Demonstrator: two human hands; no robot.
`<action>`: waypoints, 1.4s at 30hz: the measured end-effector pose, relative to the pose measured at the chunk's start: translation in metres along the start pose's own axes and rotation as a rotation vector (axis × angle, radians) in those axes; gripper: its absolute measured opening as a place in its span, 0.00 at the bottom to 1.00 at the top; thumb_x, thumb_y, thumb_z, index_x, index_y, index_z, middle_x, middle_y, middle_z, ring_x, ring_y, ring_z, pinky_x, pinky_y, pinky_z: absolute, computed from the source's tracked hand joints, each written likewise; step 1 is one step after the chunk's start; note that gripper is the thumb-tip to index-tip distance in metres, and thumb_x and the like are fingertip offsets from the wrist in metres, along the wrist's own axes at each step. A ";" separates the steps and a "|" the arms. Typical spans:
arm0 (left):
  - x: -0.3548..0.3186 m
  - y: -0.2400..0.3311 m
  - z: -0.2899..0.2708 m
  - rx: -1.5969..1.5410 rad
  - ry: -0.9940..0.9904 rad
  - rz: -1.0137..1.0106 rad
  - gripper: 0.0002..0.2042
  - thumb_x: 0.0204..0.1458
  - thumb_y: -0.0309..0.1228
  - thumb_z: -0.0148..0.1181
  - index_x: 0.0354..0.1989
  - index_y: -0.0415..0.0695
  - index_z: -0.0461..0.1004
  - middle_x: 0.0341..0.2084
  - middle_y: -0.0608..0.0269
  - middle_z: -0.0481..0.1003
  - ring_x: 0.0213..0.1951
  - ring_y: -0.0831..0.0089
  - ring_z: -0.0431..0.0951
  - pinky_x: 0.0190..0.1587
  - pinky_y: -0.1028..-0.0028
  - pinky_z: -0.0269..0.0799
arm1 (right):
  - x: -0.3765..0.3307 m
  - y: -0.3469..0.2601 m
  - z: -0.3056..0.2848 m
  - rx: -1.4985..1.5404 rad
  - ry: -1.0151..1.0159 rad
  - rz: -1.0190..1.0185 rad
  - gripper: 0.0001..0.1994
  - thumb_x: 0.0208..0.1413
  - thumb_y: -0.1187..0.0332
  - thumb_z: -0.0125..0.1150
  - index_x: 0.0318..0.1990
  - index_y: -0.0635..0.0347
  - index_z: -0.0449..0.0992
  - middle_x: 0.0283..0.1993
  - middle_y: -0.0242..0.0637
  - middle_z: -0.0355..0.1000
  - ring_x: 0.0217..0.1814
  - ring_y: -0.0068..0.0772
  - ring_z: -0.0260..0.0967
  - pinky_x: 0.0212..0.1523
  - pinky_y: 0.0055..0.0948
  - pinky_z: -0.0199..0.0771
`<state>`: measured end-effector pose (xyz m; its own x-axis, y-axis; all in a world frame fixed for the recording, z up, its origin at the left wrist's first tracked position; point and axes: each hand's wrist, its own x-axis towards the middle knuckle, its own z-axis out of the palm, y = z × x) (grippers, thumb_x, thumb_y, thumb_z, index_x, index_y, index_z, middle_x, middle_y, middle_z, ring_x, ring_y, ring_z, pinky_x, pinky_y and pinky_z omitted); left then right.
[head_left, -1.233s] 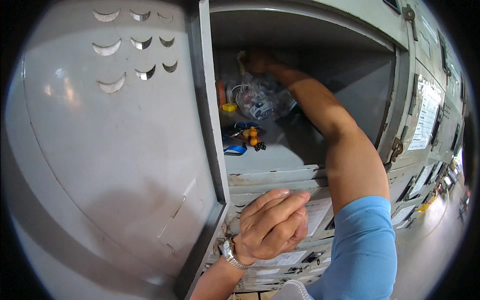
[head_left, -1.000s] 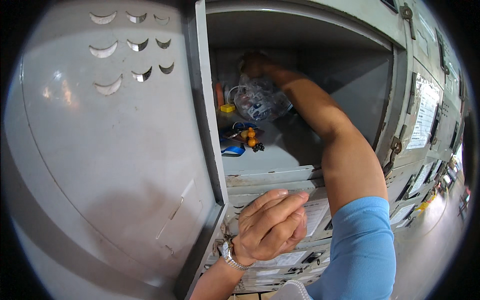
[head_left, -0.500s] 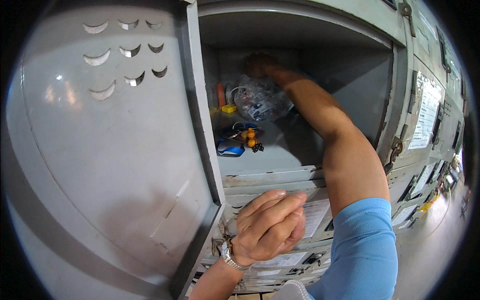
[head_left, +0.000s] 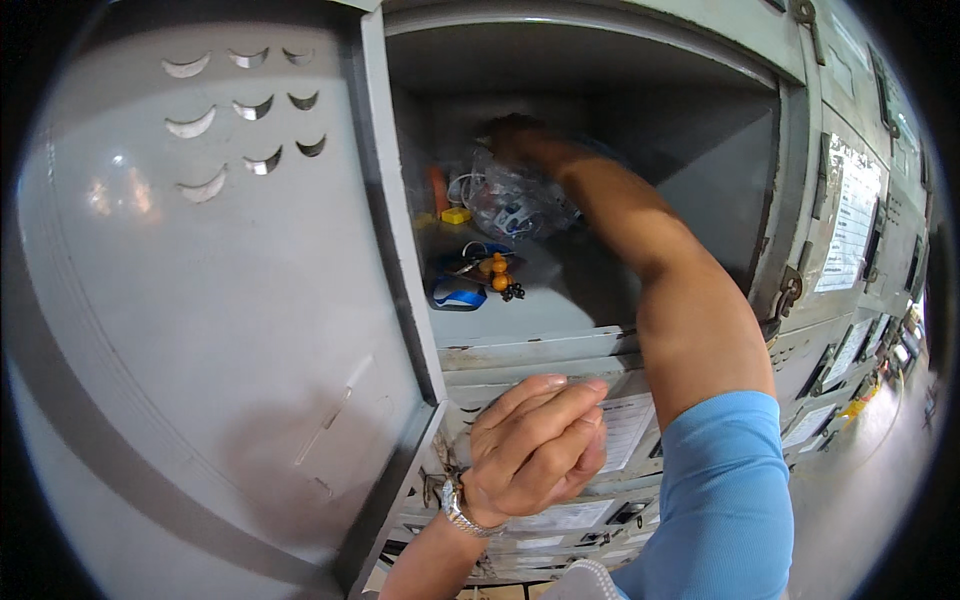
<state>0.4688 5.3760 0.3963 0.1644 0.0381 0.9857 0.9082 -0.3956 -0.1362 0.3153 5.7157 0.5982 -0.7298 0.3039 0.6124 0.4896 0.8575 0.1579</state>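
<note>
My right hand (head_left: 518,140) is deep inside the grey locker (head_left: 590,335), at the top of a crumpled clear plastic bag (head_left: 512,205) with small white and blue things in it. Shadow hides its fingers, so whether they grip the bag is unclear. In front of the opening, below its front lip, is my left hand (head_left: 540,435), with a metal watch (head_left: 458,508) on the wrist. Its fingers are curled together, and anything inside them is hidden. Nearer on the locker floor lie a blue strap (head_left: 460,293) and an orange beaded charm (head_left: 499,272) with small dark beads.
The grey locker door (head_left: 270,300) stands swung out on the left, with crescent-shaped vents. A yellow block (head_left: 456,215) and an orange upright item (head_left: 438,190) stand by the inner left wall. Other lockers with paper sheets (head_left: 850,215) and latches (head_left: 788,290) line the right and below.
My right hand has come slightly down and left against the top of the plastic bag, which has shifted a little. The left hand keeps its curled pose.
</note>
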 end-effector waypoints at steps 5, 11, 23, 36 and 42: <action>0.003 0.002 0.001 -0.012 0.004 0.005 0.10 0.55 0.23 0.66 0.43 0.43 0.75 0.45 0.56 0.82 0.41 0.66 0.85 0.51 0.61 0.83 | 0.008 0.011 -0.027 0.169 -0.220 0.108 0.22 0.53 0.59 0.65 0.54 0.57 0.82 0.54 0.50 0.80 0.55 0.47 0.80 0.55 0.45 0.81; 0.002 0.001 -0.001 0.006 -0.001 -0.004 0.08 0.56 0.24 0.66 0.42 0.42 0.75 0.44 0.56 0.83 0.41 0.65 0.85 0.51 0.62 0.82 | -0.008 -0.002 -0.025 0.091 -0.100 0.017 0.27 0.53 0.57 0.67 0.61 0.56 0.77 0.59 0.52 0.77 0.59 0.50 0.78 0.56 0.45 0.80; 0.001 0.000 -0.001 0.005 -0.013 0.000 0.09 0.56 0.24 0.67 0.42 0.43 0.74 0.45 0.56 0.82 0.40 0.67 0.85 0.52 0.61 0.82 | 0.007 0.013 0.003 0.098 -0.095 -0.004 0.28 0.59 0.50 0.63 0.63 0.54 0.75 0.63 0.50 0.75 0.62 0.52 0.76 0.62 0.46 0.77; 0.001 -0.002 -0.006 0.023 -0.022 -0.005 0.09 0.56 0.24 0.66 0.44 0.43 0.75 0.45 0.57 0.82 0.41 0.67 0.85 0.51 0.62 0.82 | -0.010 -0.030 0.008 0.057 0.035 0.112 0.23 0.63 0.49 0.57 0.59 0.51 0.79 0.61 0.44 0.77 0.63 0.49 0.75 0.63 0.49 0.74; 0.000 0.000 0.002 -0.013 0.021 0.008 0.11 0.52 0.21 0.69 0.41 0.42 0.76 0.46 0.55 0.82 0.40 0.68 0.85 0.54 0.65 0.81 | 0.008 0.014 0.010 0.010 -0.155 0.170 0.33 0.58 0.42 0.59 0.67 0.46 0.74 0.66 0.41 0.74 0.65 0.50 0.74 0.65 0.52 0.73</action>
<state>0.4699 5.3783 0.3965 0.1634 0.0160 0.9864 0.9017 -0.4082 -0.1427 0.3109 5.7341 0.5977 -0.7023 0.5036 0.5032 0.6074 0.7925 0.0545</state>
